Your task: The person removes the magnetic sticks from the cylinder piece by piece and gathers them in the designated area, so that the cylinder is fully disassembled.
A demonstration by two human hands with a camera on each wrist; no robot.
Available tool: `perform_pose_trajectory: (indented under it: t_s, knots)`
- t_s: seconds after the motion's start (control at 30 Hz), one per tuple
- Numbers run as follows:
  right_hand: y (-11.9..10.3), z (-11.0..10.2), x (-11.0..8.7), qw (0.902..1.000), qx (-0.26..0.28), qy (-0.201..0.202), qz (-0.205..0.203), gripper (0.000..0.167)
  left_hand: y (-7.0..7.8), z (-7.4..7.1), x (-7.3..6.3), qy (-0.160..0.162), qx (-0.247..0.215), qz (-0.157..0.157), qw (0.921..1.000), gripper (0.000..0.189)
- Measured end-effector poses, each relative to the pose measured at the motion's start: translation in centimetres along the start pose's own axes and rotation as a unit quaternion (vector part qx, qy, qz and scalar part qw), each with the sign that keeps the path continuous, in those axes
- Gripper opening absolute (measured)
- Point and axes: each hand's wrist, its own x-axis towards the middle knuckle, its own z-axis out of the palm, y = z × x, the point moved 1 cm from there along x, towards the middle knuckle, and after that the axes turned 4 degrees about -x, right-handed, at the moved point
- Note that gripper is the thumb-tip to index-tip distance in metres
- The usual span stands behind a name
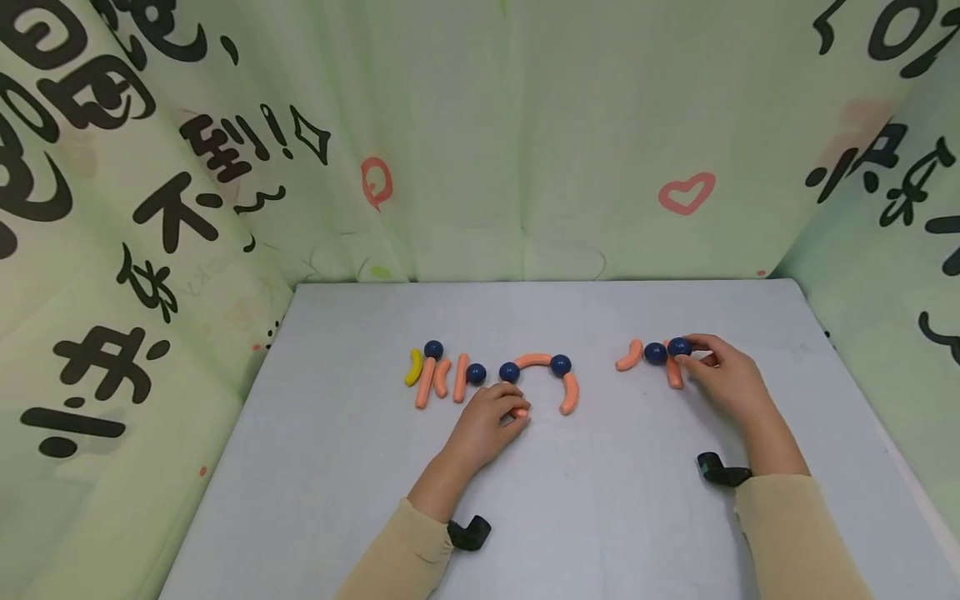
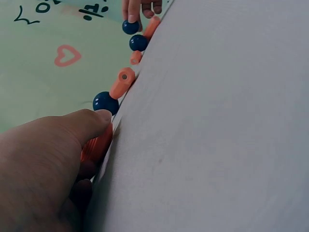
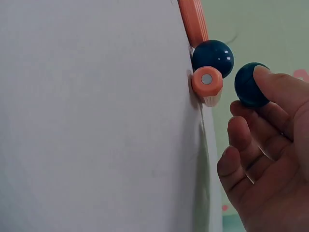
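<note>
My right hand [image 1: 723,375] pinches a dark blue ball [image 3: 251,86] between thumb and fingers. Just left of it, another blue ball [image 1: 655,354] lies against a straight orange rod [image 1: 675,375], whose end has a grey disc. A short curved orange rod [image 1: 630,356] lies further left. My left hand [image 1: 491,421] grips an orange piece [image 2: 98,145], mostly hidden by the fingers. By its fingertips, a blue ball [image 1: 509,372] joins a curved orange rod [image 1: 534,359], a second blue ball [image 1: 560,365] and another curved rod [image 1: 570,393] in an arch.
Left of the arch lie a yellow curved piece [image 1: 414,367], a blue ball [image 1: 433,350] at the top of a straight orange rod [image 1: 425,384], more orange rods and a loose blue ball [image 1: 476,373]. A printed curtain [image 1: 525,150] hangs behind the white table [image 1: 600,517].
</note>
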Motion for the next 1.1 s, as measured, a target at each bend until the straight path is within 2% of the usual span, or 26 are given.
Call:
perform_pose_trajectory:
  t_s: [0.23,0.43,0.63,0.93,1.1]
  knots:
    - [1.0,-0.2,1.0,0.9999,-0.006,0.008,0.005,0.068,0.0,-0.2,0.2,0.005,-0.004,0.006,1.0,0.025]
    - [1.7,-0.1,1.2,0.9995,-0.018,-0.011,0.022,0.068,0.2,-0.1,0.2,-0.002,-0.004,0.004,1.0,0.026]
    - [2.2,0.0,1.4,0.9993,-0.025,-0.022,0.016,0.068,0.2,0.0,0.2,-0.001,-0.004,-0.002,1.0,0.026]
    - [1.9,0.1,1.2,0.9989,-0.03,-0.031,0.016,0.072,0.0,0.1,0.1,-0.006,-0.006,-0.013,0.9999,0.027]
    - [1.5,-0.2,0.9,0.9995,-0.028,-0.016,0.004,0.07,0.0,0.2,0.0,-0.001,-0.004,-0.009,0.9999,0.026]
